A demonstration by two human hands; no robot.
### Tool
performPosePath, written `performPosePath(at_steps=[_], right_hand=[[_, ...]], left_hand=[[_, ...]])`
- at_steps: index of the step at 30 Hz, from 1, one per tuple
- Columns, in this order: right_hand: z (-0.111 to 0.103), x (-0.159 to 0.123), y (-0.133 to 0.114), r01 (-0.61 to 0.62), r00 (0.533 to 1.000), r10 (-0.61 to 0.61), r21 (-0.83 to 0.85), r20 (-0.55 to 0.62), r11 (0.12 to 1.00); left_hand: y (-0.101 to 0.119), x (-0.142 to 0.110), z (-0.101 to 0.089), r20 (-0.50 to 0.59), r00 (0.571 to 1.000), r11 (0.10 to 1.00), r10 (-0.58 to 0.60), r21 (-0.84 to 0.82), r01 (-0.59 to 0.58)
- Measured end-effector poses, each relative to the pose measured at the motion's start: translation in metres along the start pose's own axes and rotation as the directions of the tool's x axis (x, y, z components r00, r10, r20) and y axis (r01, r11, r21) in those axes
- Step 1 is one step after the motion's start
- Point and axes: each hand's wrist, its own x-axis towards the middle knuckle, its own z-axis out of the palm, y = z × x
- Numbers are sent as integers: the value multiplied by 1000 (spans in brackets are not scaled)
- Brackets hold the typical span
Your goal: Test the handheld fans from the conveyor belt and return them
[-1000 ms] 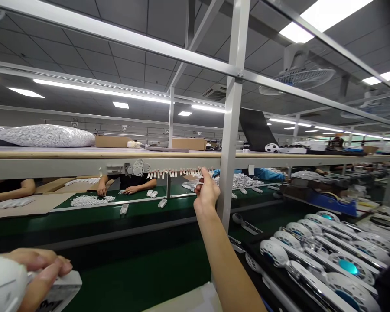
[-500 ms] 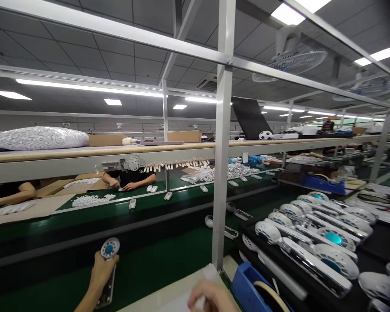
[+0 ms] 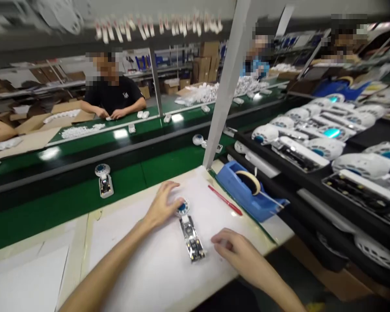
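A small open device (image 3: 191,234) lies on the white mat (image 3: 143,255) in front of me, with a round white head with a blue centre and a bare circuit board below it. My left hand (image 3: 162,204) rests on the mat and its fingertips hold the round head. Just right of the board's lower end is my right hand (image 3: 234,250), fingers curled and apart from the device. Whether it pinches something small is hidden by blur. A second device of the same kind (image 3: 104,180) stands on the green conveyor belt (image 3: 52,203) beyond the mat.
A blue tape dispenser (image 3: 247,190) and a red pen (image 3: 225,200) lie right of the mat, beside a slanted white post (image 3: 227,82). Black trays (image 3: 370,130) of similar devices fill the right side. Paper strips (image 3: 159,26) hang overhead. A person in a black shirt (image 3: 113,96) works across the belt.
My view dropped from the shelf to the mat. The device my left hand carried now lies on the mat, and another stands on the belt. My right hand came down from the hanging strips.
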Motion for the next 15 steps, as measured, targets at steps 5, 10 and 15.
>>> performPosePath(at_steps=[5, 10, 15], right_hand=[[9, -3, -14, -76, 997, 76, 6, 33, 997], [10, -4, -27, -92, 994, 92, -12, 64, 996], [15, -4, -25, -124, 992, 126, -69, 18, 990]], left_hand=[[24, -20, 47, -6, 999, 993, 34, -110, -34], [19, -17, 43, -12, 999, 987, 47, -153, -48], [19, -18, 46, -9, 999, 982, 37, -183, -38]])
